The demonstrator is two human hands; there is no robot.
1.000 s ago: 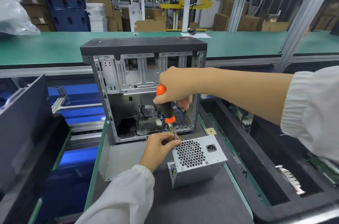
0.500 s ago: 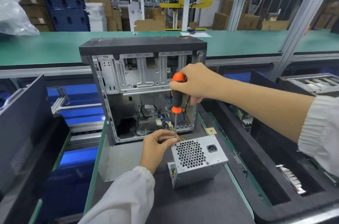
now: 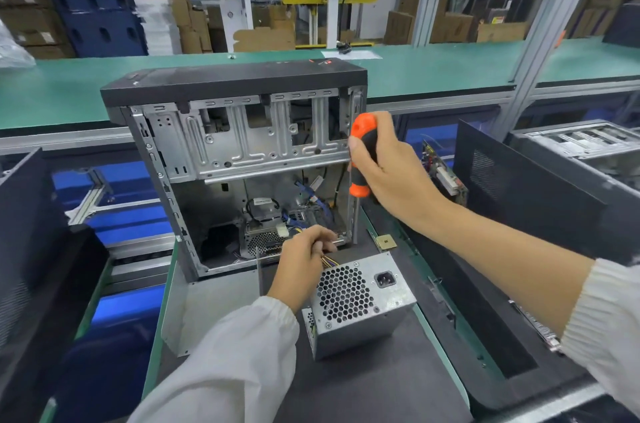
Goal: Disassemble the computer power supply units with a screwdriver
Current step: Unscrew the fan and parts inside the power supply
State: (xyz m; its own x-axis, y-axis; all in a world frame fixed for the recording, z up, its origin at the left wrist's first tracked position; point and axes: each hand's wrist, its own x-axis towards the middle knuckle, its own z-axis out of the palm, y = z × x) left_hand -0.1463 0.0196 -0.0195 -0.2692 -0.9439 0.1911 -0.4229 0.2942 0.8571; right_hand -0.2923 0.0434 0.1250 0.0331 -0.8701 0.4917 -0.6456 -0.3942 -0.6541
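Since the earlier frame the right hand (image 3: pixel 388 170) has carried the screwdriver (image 3: pixel 362 154) to the right, beside the case's front edge. The left hand (image 3: pixel 303 258) curls its fingers around the yellow wires (image 3: pixel 327 261) at the back of the power supply unit (image 3: pixel 358 301), which lies on the dark mat (image 3: pixel 363 388) just right of this hand. The open computer case (image 3: pixel 239 159) holds loose cables. The right hand grips the orange-black handle, its shaft pointing down.

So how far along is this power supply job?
Done: the power supply sits outside the open computer case. In hand: left hand grips its cables; right hand holds the screwdriver. Left: freeing the cables and opening the unit.
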